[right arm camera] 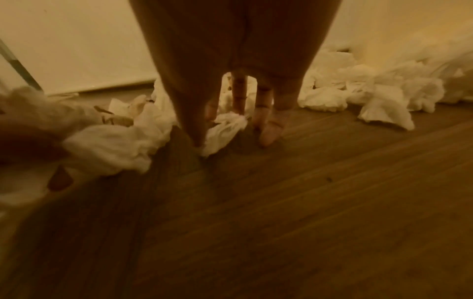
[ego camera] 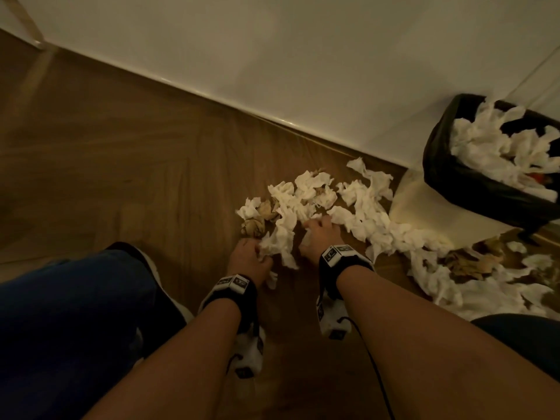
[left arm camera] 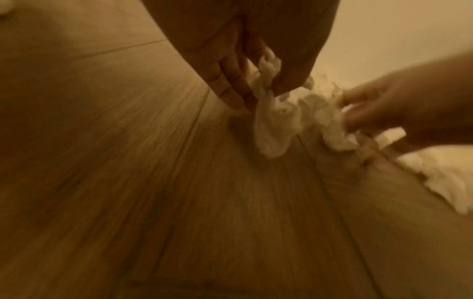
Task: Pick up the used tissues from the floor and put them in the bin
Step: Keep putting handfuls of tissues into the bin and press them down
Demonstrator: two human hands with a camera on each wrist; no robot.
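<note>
Clearly the used tissues [ego camera: 306,195] lie strewn over the wooden floor [ego camera: 121,165] in a band from the frame's centre down to its lower right, white ones mixed with a few brownish crumpled ones [ego camera: 253,227]. The left hand [ego camera: 248,259] has its fingers curled round a white tissue clump [ego camera: 277,241]; the left wrist view shows that clump [left arm camera: 271,119] pinched between thumb and fingers. The right hand [ego camera: 318,234] reaches into the heap just beside it, fingers bent down onto a tissue [right arm camera: 225,129]. Whether it has really gripped that piece I cannot tell.

The black-lined bin [ego camera: 448,165] stands at the right edge, against the white wall [ego camera: 303,56], and already looks heaped with tissues [ego camera: 497,147].

Risks, as I judge them: the tissues are light and loose, so a large handful could shed pieces on the way over. With the bin so full, new ones may slide off the top and land back on the floor. Its liner hangs loose, and a push downward might drag it in or tip the bin.

Small dark marks show on the wristbands [ego camera: 235,281], too small to read. No brand or label is legible elsewhere.
</note>
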